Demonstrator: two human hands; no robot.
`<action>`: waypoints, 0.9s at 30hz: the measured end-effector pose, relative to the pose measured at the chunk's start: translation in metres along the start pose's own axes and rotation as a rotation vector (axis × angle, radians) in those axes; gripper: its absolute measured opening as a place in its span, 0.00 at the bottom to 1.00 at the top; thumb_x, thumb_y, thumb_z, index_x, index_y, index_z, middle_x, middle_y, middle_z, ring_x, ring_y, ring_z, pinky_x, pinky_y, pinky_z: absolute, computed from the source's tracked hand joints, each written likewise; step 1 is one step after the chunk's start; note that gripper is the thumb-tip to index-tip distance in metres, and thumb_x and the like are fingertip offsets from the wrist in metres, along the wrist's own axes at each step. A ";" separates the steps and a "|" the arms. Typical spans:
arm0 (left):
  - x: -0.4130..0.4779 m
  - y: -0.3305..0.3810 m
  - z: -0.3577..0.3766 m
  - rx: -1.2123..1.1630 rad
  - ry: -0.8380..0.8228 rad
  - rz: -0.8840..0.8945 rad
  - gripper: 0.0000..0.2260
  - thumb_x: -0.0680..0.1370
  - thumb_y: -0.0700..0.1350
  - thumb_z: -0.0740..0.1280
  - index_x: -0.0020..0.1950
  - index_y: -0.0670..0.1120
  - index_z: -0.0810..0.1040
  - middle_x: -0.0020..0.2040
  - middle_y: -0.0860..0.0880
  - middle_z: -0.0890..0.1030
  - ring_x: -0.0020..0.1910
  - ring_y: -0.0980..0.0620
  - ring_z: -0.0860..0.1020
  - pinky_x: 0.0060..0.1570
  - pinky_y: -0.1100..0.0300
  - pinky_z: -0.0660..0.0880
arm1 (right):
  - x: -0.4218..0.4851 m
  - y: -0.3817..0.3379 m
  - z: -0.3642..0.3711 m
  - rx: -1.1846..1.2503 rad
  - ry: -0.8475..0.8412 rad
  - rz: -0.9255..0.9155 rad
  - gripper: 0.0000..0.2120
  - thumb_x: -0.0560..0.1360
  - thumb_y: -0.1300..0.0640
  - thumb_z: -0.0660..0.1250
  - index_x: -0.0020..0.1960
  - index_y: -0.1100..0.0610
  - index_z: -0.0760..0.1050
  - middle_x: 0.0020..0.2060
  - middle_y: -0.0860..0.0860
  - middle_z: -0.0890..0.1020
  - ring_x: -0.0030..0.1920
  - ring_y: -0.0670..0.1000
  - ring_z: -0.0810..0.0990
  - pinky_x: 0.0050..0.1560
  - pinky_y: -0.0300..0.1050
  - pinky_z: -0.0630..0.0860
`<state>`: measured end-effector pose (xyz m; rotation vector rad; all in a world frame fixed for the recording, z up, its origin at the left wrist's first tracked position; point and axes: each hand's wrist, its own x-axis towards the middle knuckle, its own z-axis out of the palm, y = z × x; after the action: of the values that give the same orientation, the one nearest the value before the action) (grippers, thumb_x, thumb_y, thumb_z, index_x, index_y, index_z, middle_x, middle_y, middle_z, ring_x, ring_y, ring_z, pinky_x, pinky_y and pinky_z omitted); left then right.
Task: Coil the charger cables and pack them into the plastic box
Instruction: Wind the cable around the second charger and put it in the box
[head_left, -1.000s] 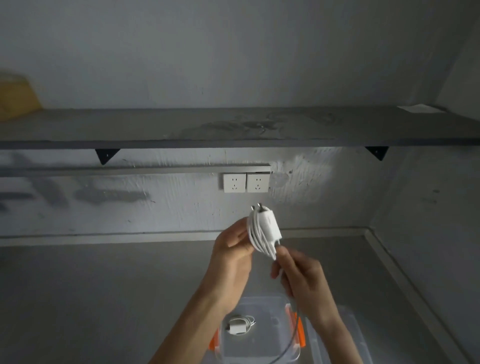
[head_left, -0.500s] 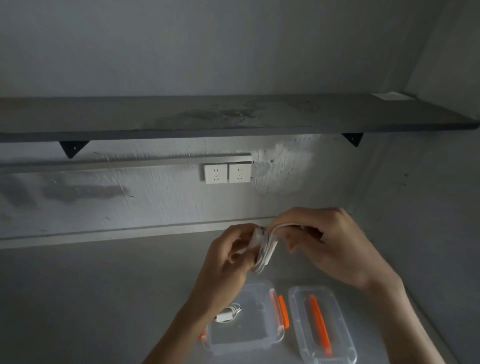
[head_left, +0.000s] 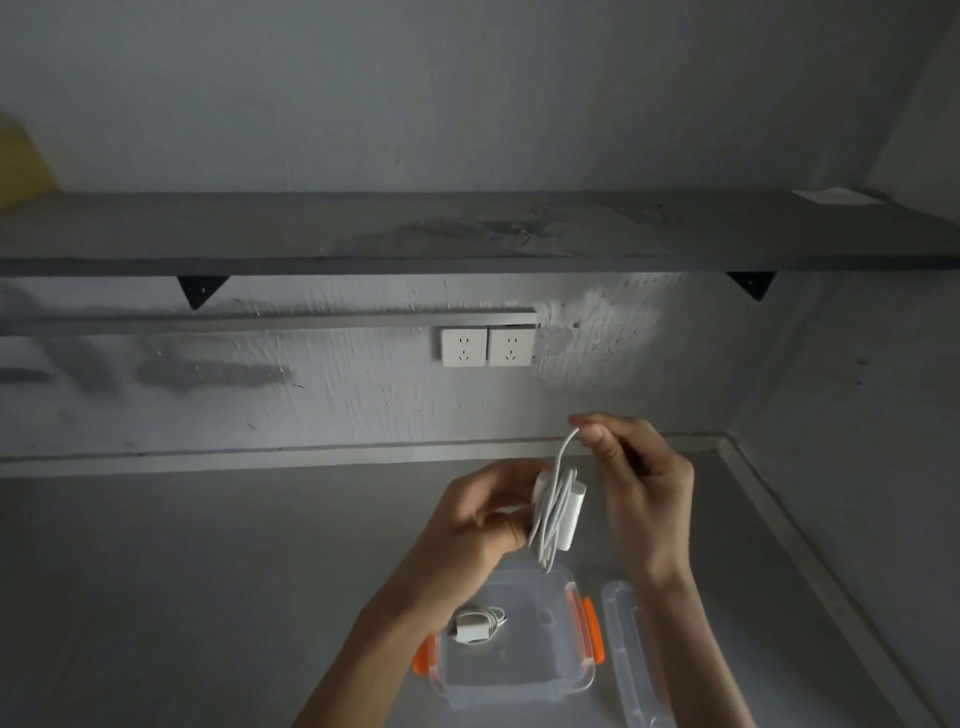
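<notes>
Head view: below the hands, clear plastic box (head_left: 540, 654) sits open w/ one coiled charger (head_left: 475, 626) inside, lid (head_left: 631, 654) just to its right. L hand (head_left: 483, 519) grips a white charger brick (head_left: 569, 512) w/ cable wound round it; R hand (head_left: 644, 488) pinches the loose cable end (head_left: 566, 449) just above the brick. Beyond the hands, wall sockets (head_left: 487, 346) under a shelf (head_left: 467, 234).

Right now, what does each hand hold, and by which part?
Left hand grips the white charger by its body; right hand pinches the cable above it.
</notes>
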<state>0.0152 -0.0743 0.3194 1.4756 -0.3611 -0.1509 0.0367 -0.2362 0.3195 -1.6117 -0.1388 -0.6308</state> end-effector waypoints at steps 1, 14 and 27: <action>0.000 0.000 -0.002 -0.005 -0.006 -0.013 0.14 0.72 0.32 0.67 0.55 0.45 0.82 0.49 0.52 0.87 0.50 0.58 0.83 0.46 0.68 0.77 | 0.001 0.000 -0.001 -0.019 0.016 -0.016 0.05 0.73 0.57 0.70 0.45 0.54 0.84 0.43 0.47 0.86 0.46 0.45 0.84 0.48 0.31 0.75; 0.014 -0.026 0.001 -0.431 0.280 0.032 0.18 0.72 0.35 0.65 0.61 0.42 0.79 0.48 0.42 0.82 0.47 0.44 0.78 0.36 0.54 0.76 | -0.040 0.002 0.026 0.070 -0.311 0.269 0.16 0.76 0.66 0.58 0.54 0.57 0.82 0.42 0.45 0.86 0.38 0.44 0.84 0.35 0.32 0.75; 0.006 0.000 -0.019 -0.165 0.247 0.141 0.15 0.78 0.47 0.62 0.64 0.45 0.74 0.56 0.45 0.84 0.56 0.46 0.83 0.51 0.54 0.81 | -0.030 -0.006 0.038 -0.336 -0.238 -0.247 0.22 0.76 0.61 0.69 0.69 0.52 0.73 0.63 0.34 0.75 0.61 0.29 0.74 0.57 0.24 0.70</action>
<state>0.0269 -0.0580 0.3197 1.2835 -0.2445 0.1113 0.0211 -0.1908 0.3101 -2.0122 -0.4317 -0.6747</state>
